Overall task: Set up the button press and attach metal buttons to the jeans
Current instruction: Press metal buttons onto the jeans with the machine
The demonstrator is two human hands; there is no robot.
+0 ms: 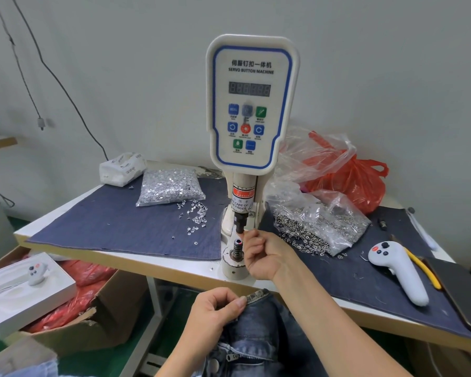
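The white servo button machine [252,104] stands at the table's front edge. Its black upper punch [239,223] hangs just above the lower die [237,247]. My right hand [267,257] is raised beside the gap, and its curled thumb and fingertips pinch something small against the punch's tip, probably a metal button, mostly hidden. Below the table edge, my left hand [215,311] pinches the waistband of the blue jeans [256,330] in my lap. A clear bag of silver tacks [170,186] lies left of the machine and a bag of metal buttons [318,227] lies right of it.
Denim cloth [120,229] covers the table, with loose tacks [196,216] scattered on it. A white controller [400,270], yellow pliers [424,270] and a dark phone [462,292] lie at right. A red bag [359,183] sits behind. A cardboard box [93,317] stands at lower left.
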